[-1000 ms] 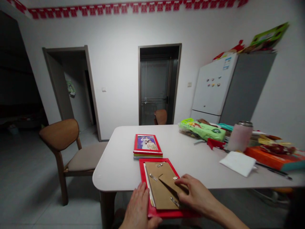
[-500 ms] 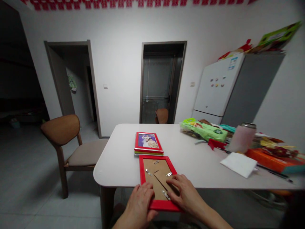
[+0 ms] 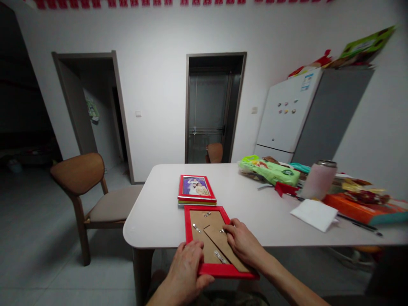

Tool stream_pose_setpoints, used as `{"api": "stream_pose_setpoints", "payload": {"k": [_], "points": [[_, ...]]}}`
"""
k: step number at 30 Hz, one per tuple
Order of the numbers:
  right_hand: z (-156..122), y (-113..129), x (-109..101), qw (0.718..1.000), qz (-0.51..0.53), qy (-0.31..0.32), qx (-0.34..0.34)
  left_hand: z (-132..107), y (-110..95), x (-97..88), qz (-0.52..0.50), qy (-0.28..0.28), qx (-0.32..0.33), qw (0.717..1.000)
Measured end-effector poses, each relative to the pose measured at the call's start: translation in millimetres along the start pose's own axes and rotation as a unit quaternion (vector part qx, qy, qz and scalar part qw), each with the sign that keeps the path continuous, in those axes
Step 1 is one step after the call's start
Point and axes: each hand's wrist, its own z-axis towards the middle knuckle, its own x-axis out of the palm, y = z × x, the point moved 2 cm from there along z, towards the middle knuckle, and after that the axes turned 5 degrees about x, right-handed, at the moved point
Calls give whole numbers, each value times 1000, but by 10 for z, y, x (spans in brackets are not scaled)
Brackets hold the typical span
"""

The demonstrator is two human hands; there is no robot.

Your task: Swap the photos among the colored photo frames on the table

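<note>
chair (image 3: 110,206) at left | refrigerator (image 3: 298,121) at right | pink bottle (image 3: 319,180) beside orange box (image 3: 353,208) | green packet (image 3: 270,170)

At the table's (image 3: 156,221) near edge, a frame (image 3: 210,244) lies with its front hidden underneath. The left hand (image 3: 188,263) covers its near left corner; the right hand (image 3: 242,242) partly hides one clip (image 3: 222,230). Farther in on the table, the lower frames (image 3: 196,202) of a stack show only thin edges. Beyond the table, a chair (image 3: 215,153) is hidden below its backrest. Above the table, bunting (image 3: 210,2) is cut off by the top edge. On the table's right, a bag's (image 3: 267,170) small print is unreadable.
</note>
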Motion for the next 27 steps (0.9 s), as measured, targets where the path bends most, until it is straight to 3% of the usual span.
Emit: {"api": "stream_pose_setpoints", "payload": {"k": [7,12,15,19,27], "points": [[30,-43,0,999,39,9,10,3,-33,-34,1,14,-22,1000],[-102,4,-24,999,25,-7,-19,8,-25,-36,4,14,-22,1000],[-283,122,-47,997,15,-22,-72,18,-25,-41,4,19,-22,1000],[-497,282,-81,988,42,3,-147,27,-27,-49,12,27,-31,999],[-352,367,-93,989,53,70,-122,16,-33,-59,15,30,-34,999]]}}
